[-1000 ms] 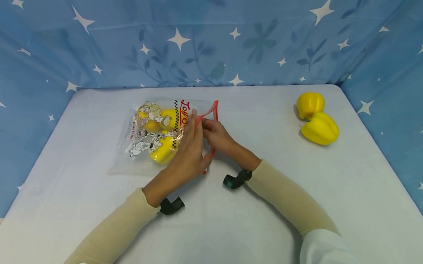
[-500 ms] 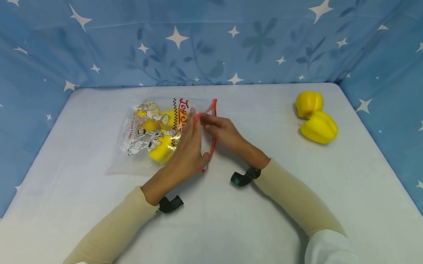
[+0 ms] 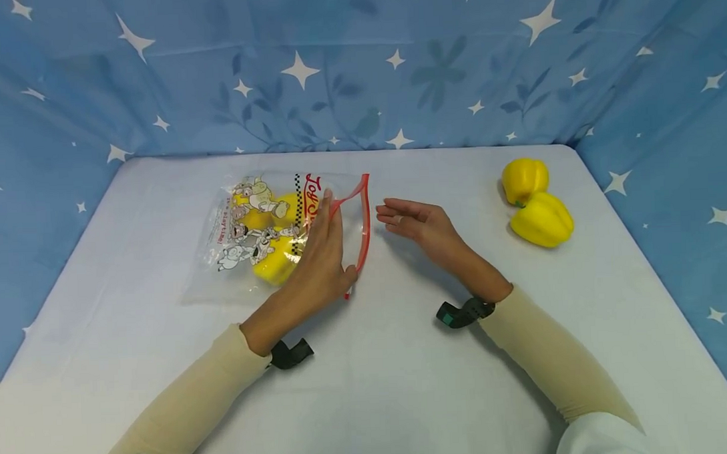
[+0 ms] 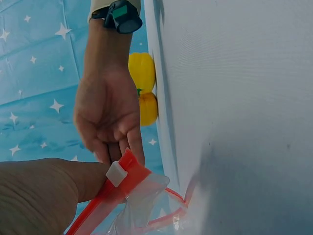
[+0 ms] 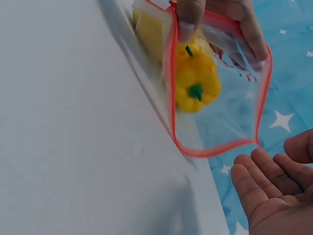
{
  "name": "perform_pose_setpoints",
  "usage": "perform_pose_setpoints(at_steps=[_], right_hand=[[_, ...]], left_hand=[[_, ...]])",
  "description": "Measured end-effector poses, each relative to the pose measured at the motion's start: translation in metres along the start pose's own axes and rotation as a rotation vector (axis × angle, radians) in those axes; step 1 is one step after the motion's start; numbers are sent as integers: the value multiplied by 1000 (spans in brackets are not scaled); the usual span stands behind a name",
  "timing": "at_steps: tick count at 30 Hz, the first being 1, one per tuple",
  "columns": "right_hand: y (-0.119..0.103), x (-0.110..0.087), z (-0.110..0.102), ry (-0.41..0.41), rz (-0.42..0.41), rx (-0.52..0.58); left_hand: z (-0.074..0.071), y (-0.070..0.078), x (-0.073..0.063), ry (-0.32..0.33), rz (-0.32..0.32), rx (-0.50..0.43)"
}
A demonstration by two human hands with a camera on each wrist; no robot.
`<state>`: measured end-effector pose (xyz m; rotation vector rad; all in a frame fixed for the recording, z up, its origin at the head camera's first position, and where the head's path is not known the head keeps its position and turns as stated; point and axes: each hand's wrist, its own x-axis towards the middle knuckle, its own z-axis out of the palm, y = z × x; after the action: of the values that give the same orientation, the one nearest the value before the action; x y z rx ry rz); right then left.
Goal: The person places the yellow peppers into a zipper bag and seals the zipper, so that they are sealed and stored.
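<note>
In the head view a clear zip bag [image 3: 221, 285] with a red edge and cartoon print lies left of centre. Yellow bell peppers [image 5: 196, 83] with green stems show inside it. My left hand [image 3: 316, 262] grips the bag at its mouth, fingers over the printed side and thumb [image 4: 88, 178] at the red edge beside a white slider [image 4: 116, 174]. The mouth gapes in the right wrist view. Right of the bag, my right hand [image 3: 426, 228] is apart from it, fingers extended and palm turned toward the mouth, holding nothing.
Two more yellow bell peppers, one at the back [image 3: 525, 180] and one in front of it [image 3: 543, 221], touch each other at the table's right. A blue star-patterned curtain [image 3: 358, 67] surrounds the back and sides of the white table [image 3: 369, 400].
My right hand has let go of the bag's red edge and drawn away to the right, its fingers straightening. The left hand keeps its place on the bag.
</note>
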<state>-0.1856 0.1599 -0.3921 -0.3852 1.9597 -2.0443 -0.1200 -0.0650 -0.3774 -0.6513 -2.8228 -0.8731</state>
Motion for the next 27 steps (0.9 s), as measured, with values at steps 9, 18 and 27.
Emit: perform_pose_setpoints(at_steps=[9, 18, 27], right_hand=[[-8, -31, -46, 66, -70, -3], [-22, -65, -97, 285, -252, -425], [-27, -97, -147, 562, -312, -648]], left_hand=[[-1, 2, 1, -18, -10, -10], [2, 0, -1, -11, -2, -10], [0, -1, -1, -11, -5, 1]])
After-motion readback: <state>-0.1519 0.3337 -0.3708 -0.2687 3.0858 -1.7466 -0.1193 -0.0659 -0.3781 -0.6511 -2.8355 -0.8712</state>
